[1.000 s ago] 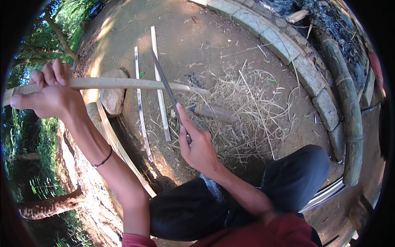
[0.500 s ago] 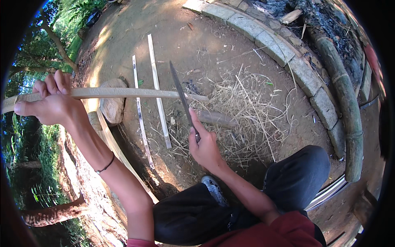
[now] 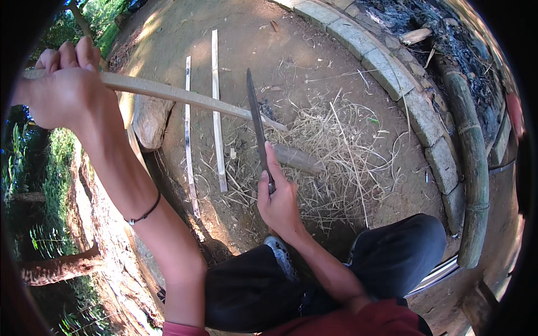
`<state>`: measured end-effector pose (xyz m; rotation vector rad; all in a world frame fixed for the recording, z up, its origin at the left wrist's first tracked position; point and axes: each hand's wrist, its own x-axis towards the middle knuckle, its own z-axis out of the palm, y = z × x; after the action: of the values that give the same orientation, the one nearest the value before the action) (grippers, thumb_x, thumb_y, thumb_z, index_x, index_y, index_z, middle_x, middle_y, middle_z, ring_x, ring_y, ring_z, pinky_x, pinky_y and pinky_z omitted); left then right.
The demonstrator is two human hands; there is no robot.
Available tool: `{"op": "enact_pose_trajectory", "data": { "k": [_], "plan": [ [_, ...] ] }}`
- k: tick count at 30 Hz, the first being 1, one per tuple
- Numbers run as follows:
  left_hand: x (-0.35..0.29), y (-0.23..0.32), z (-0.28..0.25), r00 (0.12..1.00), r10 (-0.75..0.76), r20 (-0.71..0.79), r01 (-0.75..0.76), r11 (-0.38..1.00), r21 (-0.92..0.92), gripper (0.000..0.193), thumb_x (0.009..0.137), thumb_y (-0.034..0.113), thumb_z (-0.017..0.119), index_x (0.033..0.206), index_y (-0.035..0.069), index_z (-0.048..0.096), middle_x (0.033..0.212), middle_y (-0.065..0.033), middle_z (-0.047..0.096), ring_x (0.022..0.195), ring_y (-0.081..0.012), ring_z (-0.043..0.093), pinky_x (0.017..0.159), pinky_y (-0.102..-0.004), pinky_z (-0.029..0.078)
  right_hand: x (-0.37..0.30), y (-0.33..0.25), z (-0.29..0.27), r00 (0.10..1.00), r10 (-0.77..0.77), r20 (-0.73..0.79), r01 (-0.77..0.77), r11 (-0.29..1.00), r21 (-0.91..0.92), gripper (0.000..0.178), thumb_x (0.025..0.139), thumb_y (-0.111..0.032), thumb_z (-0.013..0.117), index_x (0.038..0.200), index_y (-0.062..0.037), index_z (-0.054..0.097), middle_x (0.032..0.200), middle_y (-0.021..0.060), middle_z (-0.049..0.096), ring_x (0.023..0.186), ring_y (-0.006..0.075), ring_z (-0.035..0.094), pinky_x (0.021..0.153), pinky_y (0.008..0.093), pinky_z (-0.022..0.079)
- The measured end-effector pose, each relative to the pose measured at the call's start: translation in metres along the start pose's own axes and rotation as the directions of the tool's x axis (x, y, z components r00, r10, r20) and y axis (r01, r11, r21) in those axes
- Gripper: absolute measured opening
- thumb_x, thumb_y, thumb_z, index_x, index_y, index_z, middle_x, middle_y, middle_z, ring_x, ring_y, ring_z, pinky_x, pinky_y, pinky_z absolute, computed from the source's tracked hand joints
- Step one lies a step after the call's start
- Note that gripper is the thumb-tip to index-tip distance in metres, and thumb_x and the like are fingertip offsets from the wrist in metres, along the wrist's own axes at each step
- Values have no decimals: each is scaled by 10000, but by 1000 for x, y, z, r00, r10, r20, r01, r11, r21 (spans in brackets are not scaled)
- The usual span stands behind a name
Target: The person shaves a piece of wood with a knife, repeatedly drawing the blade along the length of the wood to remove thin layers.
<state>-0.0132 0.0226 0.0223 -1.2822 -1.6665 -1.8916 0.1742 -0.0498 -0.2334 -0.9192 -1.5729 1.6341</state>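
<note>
My left hand (image 3: 66,84), raised at the left, is closed round a long pale bamboo strip (image 3: 168,93). The strip slants down to the right, and its far end lies over a short log (image 3: 297,158) on the ground. In my right hand (image 3: 279,201) is a long-bladed knife (image 3: 256,115), held by its handle with the index finger stretched along it and the tip pointing away from me. The blade crosses the strip close to its far end; I cannot tell which edge bears on it. Thin curly shavings (image 3: 347,162) are heaped around the log.
Two narrow strips (image 3: 216,112) lie on the dirt left of centre, beside a rounded stone or wood block (image 3: 151,122). A curved brick border (image 3: 386,73) runs along the right, with a thick bamboo pole (image 3: 473,151) and ash (image 3: 414,22) beyond. My knees (image 3: 400,246) are close below.
My left hand has risen and come nearer, so the bamboo strip slopes more steeply. The knife stays across the strip near its far end. The whole view has shifted slightly.
</note>
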Motion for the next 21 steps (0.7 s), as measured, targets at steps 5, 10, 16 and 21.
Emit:
{"op": "enact_pose_trajectory", "data": {
  "k": [5, 10, 16, 21],
  "plan": [
    [7, -3, 9, 989, 60, -135, -60, 998, 2, 455, 959, 520, 226, 808, 90, 223, 679, -62, 233, 564, -195, 265, 505, -341, 320, 12, 47, 7, 997, 15, -78, -14, 1000, 9, 637, 932, 29, 487, 1534, -69, 305, 523, 99, 503, 446, 135, 518, 459, 308, 411],
    [-3, -2, 7, 955, 133, -266, -121, 991, 64, 348, 1012, 357, 323, 830, 71, 242, 785, -87, 331, 623, -226, 407, 539, -375, 367, 7, -21, -5, 999, -48, 9, 47, 995, 82, 626, 928, 33, 488, 1524, -78, 334, 549, 116, 509, 448, 135, 517, 466, 297, 409],
    [2, 1, 6, 955, 137, -263, -125, 990, 61, 368, 1006, 374, 300, 798, 73, 256, 742, -63, 313, 594, -210, 362, 552, -368, 338, 8, 7, 0, 998, -61, -22, 62, 998, 27, 641, 908, 54, 496, 1518, -80, 349, 566, 132, 531, 474, 159, 588, 494, 305, 455],
    [-2, -2, -3, 951, 17, -308, -6, 999, 36, 428, 979, 455, 266, 755, 91, 247, 690, -50, 260, 580, -207, 312, 548, -370, 328, 9, -16, -5, 999, -33, 2, 33, 998, 46, 619, 923, 38, 496, 1514, -79, 358, 631, 124, 574, 499, 109, 556, 487, 293, 444]
  ]
}}
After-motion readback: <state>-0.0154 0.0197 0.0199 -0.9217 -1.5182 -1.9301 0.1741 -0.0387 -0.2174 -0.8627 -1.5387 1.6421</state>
